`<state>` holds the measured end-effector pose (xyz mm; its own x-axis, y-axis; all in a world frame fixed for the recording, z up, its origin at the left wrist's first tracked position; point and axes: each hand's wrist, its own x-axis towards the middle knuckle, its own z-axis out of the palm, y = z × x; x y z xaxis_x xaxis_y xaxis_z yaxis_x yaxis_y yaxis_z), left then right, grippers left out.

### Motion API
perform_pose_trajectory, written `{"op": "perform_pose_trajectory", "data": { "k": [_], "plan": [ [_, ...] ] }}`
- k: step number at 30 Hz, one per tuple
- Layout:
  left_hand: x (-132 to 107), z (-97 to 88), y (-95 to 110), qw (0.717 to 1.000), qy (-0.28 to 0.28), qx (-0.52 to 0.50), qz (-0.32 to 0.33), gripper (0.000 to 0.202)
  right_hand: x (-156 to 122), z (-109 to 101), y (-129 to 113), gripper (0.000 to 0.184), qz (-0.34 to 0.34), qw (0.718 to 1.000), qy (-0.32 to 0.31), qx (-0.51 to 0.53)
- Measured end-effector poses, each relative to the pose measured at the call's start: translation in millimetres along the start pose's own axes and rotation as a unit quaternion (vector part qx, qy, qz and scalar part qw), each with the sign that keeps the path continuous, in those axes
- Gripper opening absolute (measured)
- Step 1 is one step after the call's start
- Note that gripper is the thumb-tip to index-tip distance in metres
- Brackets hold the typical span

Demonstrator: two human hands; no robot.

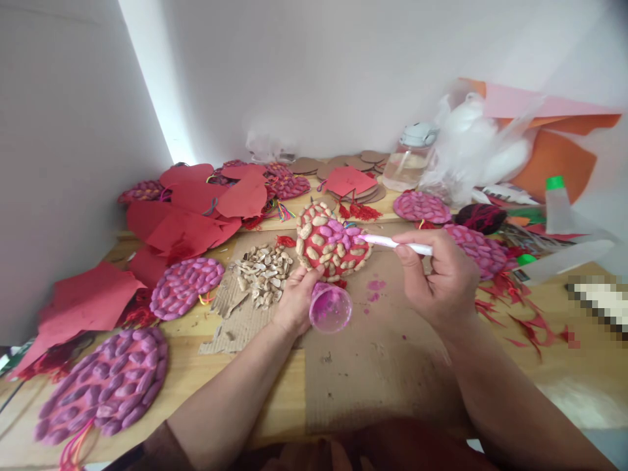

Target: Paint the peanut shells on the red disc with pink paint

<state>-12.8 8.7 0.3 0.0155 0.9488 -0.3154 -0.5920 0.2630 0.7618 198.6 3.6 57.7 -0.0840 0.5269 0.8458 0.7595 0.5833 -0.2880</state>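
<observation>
My left hand point(297, 297) is closed on the lower edge of a red heart-shaped plaque point(314, 252) covered in peanut shells, its thumb on the front. The plaque is tilted up toward me. Shells near its top centre are painted pink-purple; the others are bare tan. My right hand point(439, 278) pinches a white-handled paintbrush point(400, 244), whose tip touches the painted shells at the plaque's right side. A clear plastic cup point(338, 320) with pink paint inside stands against my left hand; whether its fingers also hold the cup is hidden.
Cardboard point(373, 373) with pink spots covers the table middle. Broken peanut shells point(265, 271) lie left of the plaque. Finished purple plaques point(105, 386) and red cut-outs point(181, 216) crowd the left. A lidded jar point(407, 163), plastic bags point(466, 144) and glue bottles point(559, 206) stand right.
</observation>
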Motion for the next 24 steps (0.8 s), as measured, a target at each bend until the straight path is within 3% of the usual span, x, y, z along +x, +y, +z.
{"op": "perform_pose_trajectory", "data": {
  "k": [14, 24],
  "plan": [
    [5.8, -8.0, -2.8, 0.998, -0.012, -0.052, -0.013, 0.047, -2.6, 2.8, 4.7, 0.009, 0.087, 0.994, -0.016, 0.058],
    [8.5, -9.9, -3.1, 0.999, -0.002, -0.054, -0.006, 0.044, -1.4, 0.9, 2.5, 0.010, 0.058, 0.997, 0.005, 0.050]
  ]
}}
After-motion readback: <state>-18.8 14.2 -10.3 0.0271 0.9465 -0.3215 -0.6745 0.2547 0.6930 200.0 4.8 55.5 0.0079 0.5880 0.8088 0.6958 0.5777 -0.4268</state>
